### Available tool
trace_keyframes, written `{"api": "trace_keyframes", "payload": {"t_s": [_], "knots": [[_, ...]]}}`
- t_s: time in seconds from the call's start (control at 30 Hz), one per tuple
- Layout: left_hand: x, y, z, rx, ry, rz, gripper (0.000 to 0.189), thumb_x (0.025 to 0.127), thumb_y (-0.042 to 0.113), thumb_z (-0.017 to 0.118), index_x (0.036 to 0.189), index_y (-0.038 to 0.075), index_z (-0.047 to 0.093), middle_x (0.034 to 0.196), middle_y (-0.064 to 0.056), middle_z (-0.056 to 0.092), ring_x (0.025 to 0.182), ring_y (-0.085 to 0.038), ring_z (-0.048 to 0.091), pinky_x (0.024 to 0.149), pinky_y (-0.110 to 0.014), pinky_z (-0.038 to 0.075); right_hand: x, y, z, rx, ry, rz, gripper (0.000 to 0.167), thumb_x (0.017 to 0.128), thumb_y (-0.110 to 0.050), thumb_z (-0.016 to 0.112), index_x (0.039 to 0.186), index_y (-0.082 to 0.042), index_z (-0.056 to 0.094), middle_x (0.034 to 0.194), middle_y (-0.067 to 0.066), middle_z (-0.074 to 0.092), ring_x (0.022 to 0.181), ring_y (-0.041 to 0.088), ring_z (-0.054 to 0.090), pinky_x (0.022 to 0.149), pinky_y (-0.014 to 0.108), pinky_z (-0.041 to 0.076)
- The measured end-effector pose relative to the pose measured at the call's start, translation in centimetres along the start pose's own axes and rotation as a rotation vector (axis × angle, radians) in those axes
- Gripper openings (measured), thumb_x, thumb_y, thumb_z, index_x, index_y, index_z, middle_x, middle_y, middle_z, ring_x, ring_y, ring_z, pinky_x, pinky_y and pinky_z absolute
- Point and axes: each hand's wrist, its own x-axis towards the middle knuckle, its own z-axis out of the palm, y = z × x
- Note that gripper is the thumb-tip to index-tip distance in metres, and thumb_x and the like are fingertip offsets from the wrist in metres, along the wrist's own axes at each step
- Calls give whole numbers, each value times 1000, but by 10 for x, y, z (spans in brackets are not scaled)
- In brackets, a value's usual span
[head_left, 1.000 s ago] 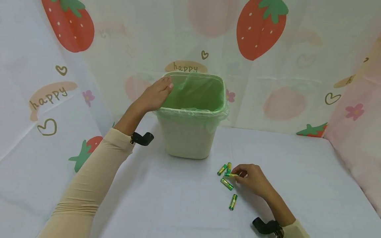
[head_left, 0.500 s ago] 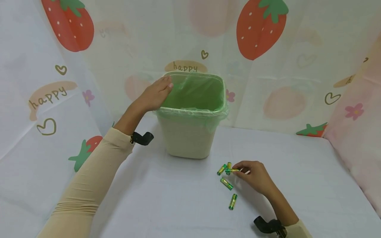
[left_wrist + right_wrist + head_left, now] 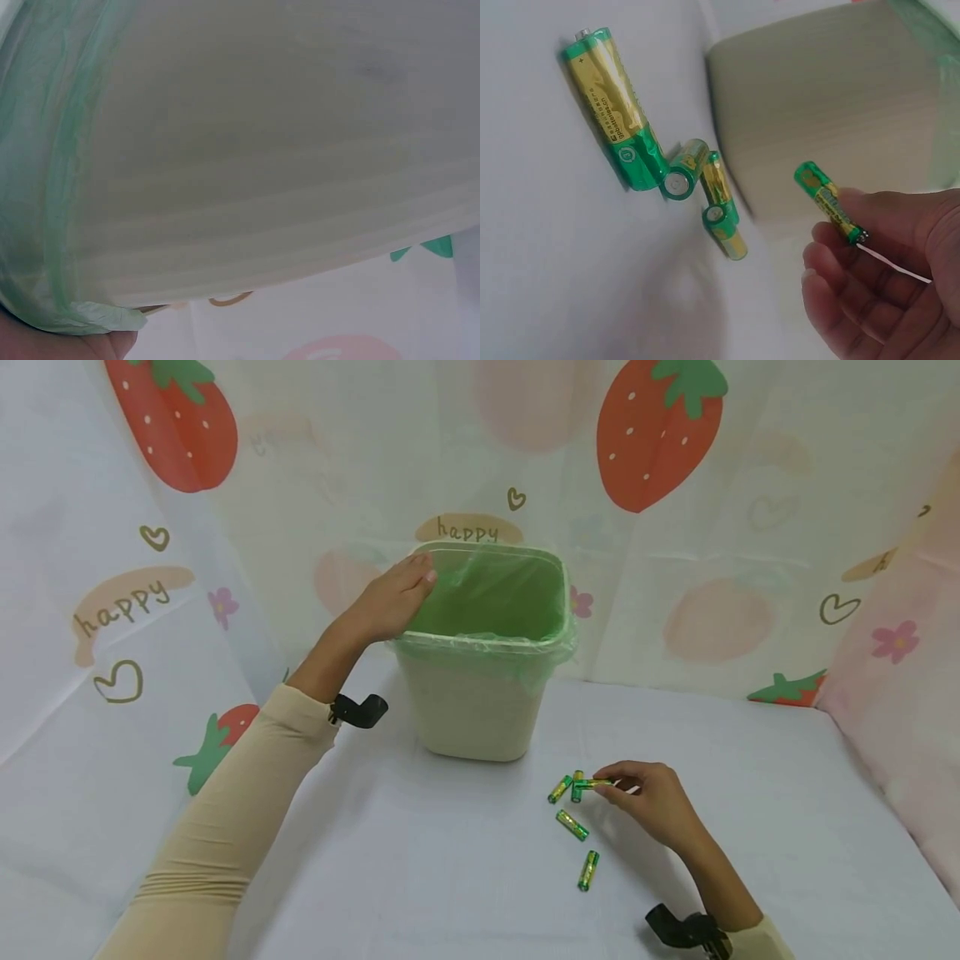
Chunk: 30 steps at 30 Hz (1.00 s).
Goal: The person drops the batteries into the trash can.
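Note:
My left hand (image 3: 393,597) holds the left rim of a pale green trash can (image 3: 472,702) lined with a thin green bag (image 3: 517,647). In the left wrist view, only a bit of that hand (image 3: 67,341) shows, at the bag's folded edge (image 3: 64,187). My right hand (image 3: 652,802) pinches a green and gold battery (image 3: 592,784) between thumb and fingers, apart from the table in the right wrist view. Several like batteries lie on the cloth: one (image 3: 559,789) beside another (image 3: 577,793), one (image 3: 572,825) a little nearer, and one (image 3: 588,870) nearest me.
A white cloth (image 3: 420,860) covers the table. Behind the trash can hangs a pale backdrop (image 3: 660,543) with printed strawberries and hearts; it continues along both sides. A black wrist camera (image 3: 360,711) sits on my left wrist, another (image 3: 686,931) on my right.
My right hand has lifted the pinched battery and moved slightly right and away from me. The left hand and the trash can have stayed in place.

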Motion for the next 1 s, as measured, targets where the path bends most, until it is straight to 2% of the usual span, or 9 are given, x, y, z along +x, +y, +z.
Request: {"api": "trace_keyframes", "payload": {"t_s": [0.2,0.6,0.83,1.0], "knots": [[0,1,-1,8,-10,-2,60,114,32,18,161,-2,6,169,-17,3,156,-29,-1,126,-41,3,-1,-3,-2,29,10,12,13,90,-14,80,103,-12,80,91,-1,74,78,15,68,61,27,55],[1,0,-2,9,1,-5,60,114,33,19,161,-2,8,169,-17,5,157,-28,0,126,-41,3,-3,-16,-5,47,37,-28,14,90,-16,80,104,-13,80,93,-2,75,80,15,67,67,27,57],[1,0,-1,11,-5,-7,60,113,34,18,161,-1,7,169,-16,4,157,-27,-1,126,-40,3,-7,-26,-6,61,61,-60,14,91,-17,79,105,-15,80,93,-3,75,77,13,68,65,27,58],[1,0,0,14,-10,-13,60,114,34,18,161,-1,7,169,-15,3,157,-27,-2,126,-40,2,-11,-38,-8,25,91,-108,14,90,-15,80,104,-16,80,94,-8,75,77,9,67,67,27,58]]}}
